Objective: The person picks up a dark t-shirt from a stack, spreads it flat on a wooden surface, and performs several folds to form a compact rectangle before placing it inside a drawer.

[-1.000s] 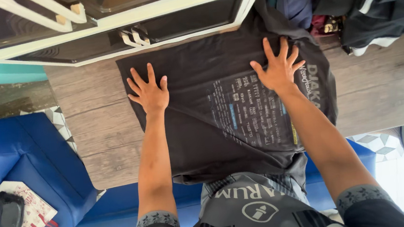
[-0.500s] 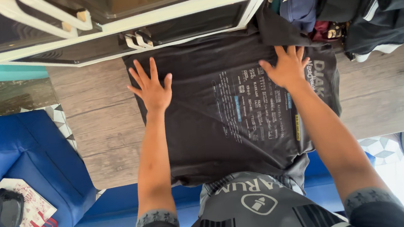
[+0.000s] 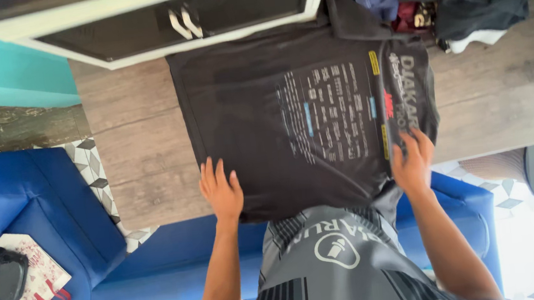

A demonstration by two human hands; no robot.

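Both hands flat, fingers apart: left hand (image 3: pixel 222 192) at 7 o'clock, right hand (image 3: pixel 413 164) at 4 on dark T-shirt (image 3: pixel 290 122); smoothing step judged; near hem needs gripping next.

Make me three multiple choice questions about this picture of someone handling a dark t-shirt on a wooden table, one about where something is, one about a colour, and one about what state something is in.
1. Where do the person's hands rest on the dark t-shirt?
A. At the far edge by the cabinet
B. At the near edge closest to the person
C. Off the shirt, on the sofa

2. What colour is the sofa beside the wooden table?
A. Blue
B. Red
C. Yellow

3. How does the t-shirt lie?
A. Rolled into a ball
B. Hanging from a hook
C. Spread flat on the table, print facing up

Answers:
1. B, since the left hand and right hand both sit on the shirt's near hem corners.
2. A, since the cushions at the left and below the table are bright blue.
3. C, since the printed side shows and the cloth lies flat across the tabletop.
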